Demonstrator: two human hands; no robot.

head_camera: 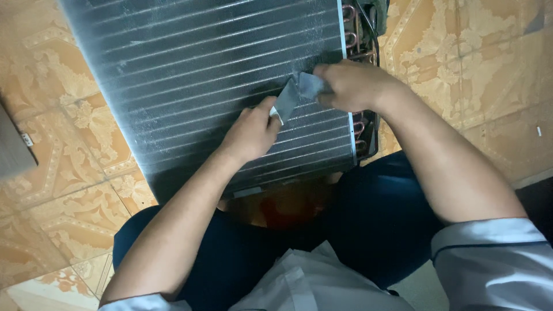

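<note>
A large finned metal coil (190,75) with thin horizontal tubes lies on the floor in front of my knees. Copper pipe bends (358,34) show at its right end. My left hand (252,131) and my right hand (350,85) rest over the coil's lower right part. Between them they hold a small grey piece of sheet or tape (298,92); the left pinches its lower left end, the right grips its upper right end. The piece is bent in the middle and sits just above the fins.
The floor is patterned orange and cream tile (63,190). A dark grey flat object (12,150) pokes in at the left edge. My legs in dark blue trousers (374,219) sit below the coil. A red-orange object (282,210) shows between my knees.
</note>
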